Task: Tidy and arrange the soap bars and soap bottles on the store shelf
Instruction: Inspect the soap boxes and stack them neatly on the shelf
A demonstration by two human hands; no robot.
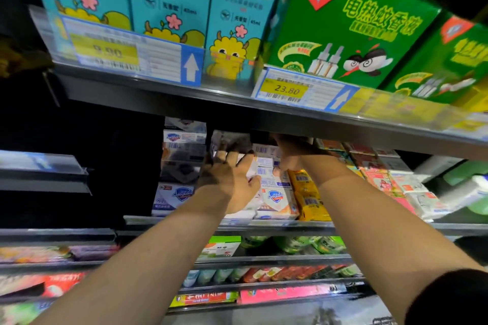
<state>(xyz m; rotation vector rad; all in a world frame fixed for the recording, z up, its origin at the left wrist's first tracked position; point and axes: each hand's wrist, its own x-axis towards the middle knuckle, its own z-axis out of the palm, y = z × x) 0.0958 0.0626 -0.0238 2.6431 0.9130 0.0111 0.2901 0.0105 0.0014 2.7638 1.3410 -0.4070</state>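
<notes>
Both hands were in on the middle shelf (184, 220): the left hand (229, 182) lay flat, fingers spread, against the left side of the white soap-box stack (274, 198). That put the stack just to its right, standing upright between the two hands. The right hand (290, 155) was up at the stack's top, under the upper shelf (184, 97), fingertips hidden, so its grip couldn't be told. The left looked better placed to square the boxes.

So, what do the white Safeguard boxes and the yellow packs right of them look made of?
Safeguard boxes: probably printed cardboard with a satin finish; flat faces, crisp edges, stacked squarely. Yellow packs: seemingly glossy plastic film; the surface crinkles and catches highlights, though blur leaves it uncertain.
</notes>
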